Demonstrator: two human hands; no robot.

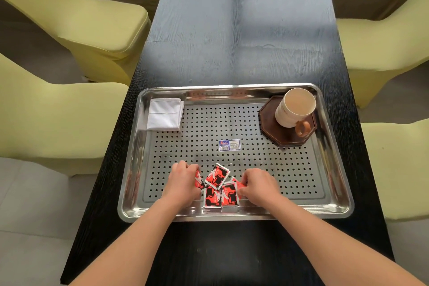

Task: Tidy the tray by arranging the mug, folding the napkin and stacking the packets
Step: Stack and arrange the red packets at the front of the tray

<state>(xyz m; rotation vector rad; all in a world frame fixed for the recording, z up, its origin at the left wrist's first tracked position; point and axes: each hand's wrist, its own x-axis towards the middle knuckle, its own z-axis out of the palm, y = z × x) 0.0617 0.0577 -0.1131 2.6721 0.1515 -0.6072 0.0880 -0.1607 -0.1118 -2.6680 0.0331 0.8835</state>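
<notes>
On the dark bench (232, 30), the tray (232, 216) holds the mug (294, 108) on its coaster (278, 134) and the folded napkin (165, 114), while the left hand (183, 183) and right hand (261, 187), each apparently pinched on one, gather the unstacked packets (220, 189).

— Where are the hands?
— At the tray's (334, 206) near edge: the left hand (183, 183) and right hand (260, 187) each pinch one of the red packets (218, 187), which lie overlapping between them.
— And the rest?
— A folded white napkin (165, 114) lies in the far left corner; the mug (294, 107) stands upright on a dark coaster (274, 133) in the far right corner.
</notes>
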